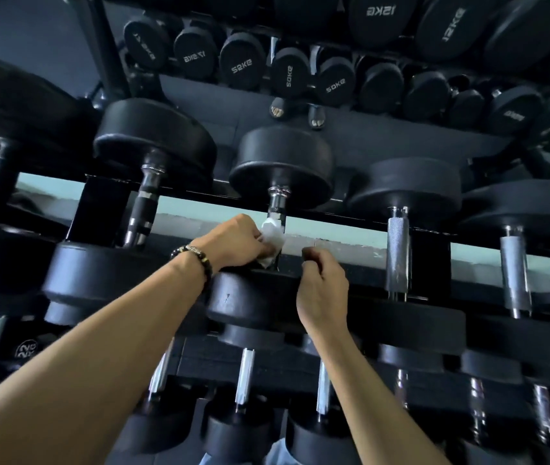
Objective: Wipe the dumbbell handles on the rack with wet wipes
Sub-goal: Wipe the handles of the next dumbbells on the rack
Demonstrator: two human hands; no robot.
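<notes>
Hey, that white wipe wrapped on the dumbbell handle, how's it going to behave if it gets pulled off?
The wet wipe looks crumpled and bunched against the dumbbell handle under the left hand, so it is probably floppy and very light. It seems to mould to the bar, so it may cling slightly. It is unlikely to roll or keep any shape.

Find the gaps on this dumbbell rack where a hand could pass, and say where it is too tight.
Gaps lie between neighbouring handles: between the black handle and the handle being wiped, held with the wet wipe by the left hand, and between that one and the knurled chrome handle, where the right hand sits. The dumbbell heads crowd nearly edge to edge.
</notes>
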